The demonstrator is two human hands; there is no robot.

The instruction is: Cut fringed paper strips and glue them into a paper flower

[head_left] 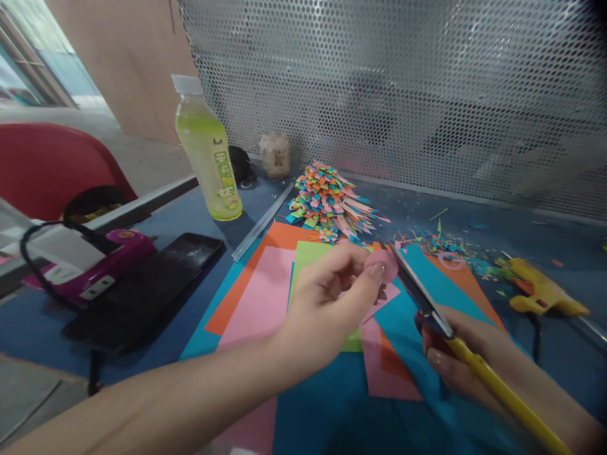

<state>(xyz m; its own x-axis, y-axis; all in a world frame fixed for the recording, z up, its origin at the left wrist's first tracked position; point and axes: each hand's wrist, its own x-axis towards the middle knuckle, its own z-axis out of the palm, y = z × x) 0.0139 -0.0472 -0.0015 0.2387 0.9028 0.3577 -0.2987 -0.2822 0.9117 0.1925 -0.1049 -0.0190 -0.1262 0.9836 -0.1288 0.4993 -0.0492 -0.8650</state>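
Note:
Between the thumb and fingers of my left hand [332, 303] is a small round piece of pink paper [385, 264]. My right hand [467, 344] holds a pair of scissors [424, 303] with yellow on the handle, and the blades point up and left, close to the pink paper's right edge. Whether the blades touch it I cannot tell. Under both hands lie overlapping coloured sheets: a pink sheet [258, 287], a green sheet [308, 253], a blue sheet [327, 404] and an orange sheet [222, 316]. Part of the scissor handle is hidden by my right fingers.
Behind my hands stands a cone of many small coloured paper strips [325, 196]. Paper scraps [455, 249] and a yellow glue gun [545, 291] lie right. On the left are a drink bottle [208, 158], a black phone [147, 291] and a purple power strip [95, 272]. Perforated metal [403, 82] stands behind.

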